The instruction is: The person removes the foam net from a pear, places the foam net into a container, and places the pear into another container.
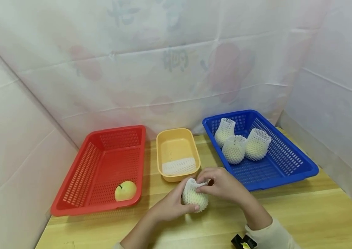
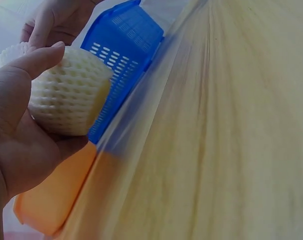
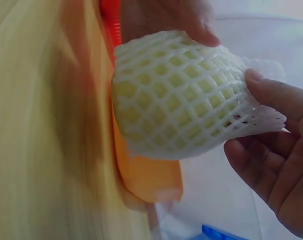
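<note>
A pale yellow pear [image 3: 124,107] sits inside a white foam net sleeve [image 3: 186,95], its bare end showing at one side. My left hand [image 1: 173,204] grips the netted pear around its side, thumb across the front in the head view. With thumb and fingers my right hand [image 1: 222,183] pinches the loose upper end of the sleeve. In the left wrist view the left hand [image 2: 21,120] cups the net from beneath, thumb on top. The right wrist view has the right hand [image 3: 286,145] at the net's gathered end.
A red basket [image 1: 96,209] on the left holds one bare pear [image 1: 125,191]. The yellow tray [image 1: 176,136] at the middle contains a flat white foam net [image 1: 179,166]. In the blue basket [image 1: 288,178] on the right are several netted pears [image 1: 233,150]. All stand on a wooden table [image 1: 325,214].
</note>
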`<state>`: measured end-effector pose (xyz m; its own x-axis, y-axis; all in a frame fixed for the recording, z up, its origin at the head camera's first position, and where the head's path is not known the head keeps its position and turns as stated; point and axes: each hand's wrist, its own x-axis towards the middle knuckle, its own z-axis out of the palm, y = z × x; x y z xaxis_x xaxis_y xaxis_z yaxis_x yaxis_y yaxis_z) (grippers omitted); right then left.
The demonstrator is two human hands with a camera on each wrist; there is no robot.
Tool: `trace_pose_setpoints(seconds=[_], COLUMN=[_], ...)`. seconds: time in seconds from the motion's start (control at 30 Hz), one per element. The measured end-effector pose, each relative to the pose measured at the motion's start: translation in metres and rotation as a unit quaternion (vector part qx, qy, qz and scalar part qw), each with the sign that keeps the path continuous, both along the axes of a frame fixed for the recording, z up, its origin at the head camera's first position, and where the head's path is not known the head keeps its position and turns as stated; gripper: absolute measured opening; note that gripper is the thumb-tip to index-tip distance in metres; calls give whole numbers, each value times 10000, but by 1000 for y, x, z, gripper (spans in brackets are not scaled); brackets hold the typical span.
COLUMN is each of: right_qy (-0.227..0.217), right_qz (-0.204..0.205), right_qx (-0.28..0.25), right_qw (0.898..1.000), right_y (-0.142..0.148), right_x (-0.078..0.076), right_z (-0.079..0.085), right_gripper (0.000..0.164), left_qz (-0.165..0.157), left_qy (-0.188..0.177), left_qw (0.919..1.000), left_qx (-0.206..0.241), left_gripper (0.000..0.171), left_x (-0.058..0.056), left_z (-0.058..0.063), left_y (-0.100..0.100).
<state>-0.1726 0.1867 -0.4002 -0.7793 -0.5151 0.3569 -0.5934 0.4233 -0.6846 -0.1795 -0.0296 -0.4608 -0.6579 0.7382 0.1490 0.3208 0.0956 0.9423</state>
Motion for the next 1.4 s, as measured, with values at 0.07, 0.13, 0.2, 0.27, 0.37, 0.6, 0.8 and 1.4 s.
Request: trace_pose_setpoints(seconds=[0.07,0.13,0.2,0.27,0.37,0.6,0.8,1.4], right_qy=[118,216,303,303,85,-642,-425,201], right_qz=[1,39,59,61,23,-154,-160,-289], right_qx=[75,152,319,498,728,1155,1162,532], right_qw=[9999,9996,9990,9983,9973,9911,9922,9980], right_y=[-2,-5,-7,-9,-9,1,5,-1], right_x=[0,-1,-1,0,1,1,-2,-1], right_z=[-2,-4,-6,-7,-7,-1,-3,-5], right_gripper=[10,9,10,10,12,30,22,8], left_qz=[-88,-136,-168,-134,-53,111,118,519], left_qy=[-71,-116,-185,-168,-147,-51,-140,496], left_qw=[9999,9998,9996,9997,9999,9995,9993,9969], left_qx=[50,80,110,89,20,-278,-310,-336], left_gripper=[75,75,70,63,53,48,49,38], left_x=[-1,-1,0,1,2,0,1,0], left_z=[0,-1,-3,-5,-7,-6,-4,1], left_y=[1,2,3,4,3,1,0,-3])
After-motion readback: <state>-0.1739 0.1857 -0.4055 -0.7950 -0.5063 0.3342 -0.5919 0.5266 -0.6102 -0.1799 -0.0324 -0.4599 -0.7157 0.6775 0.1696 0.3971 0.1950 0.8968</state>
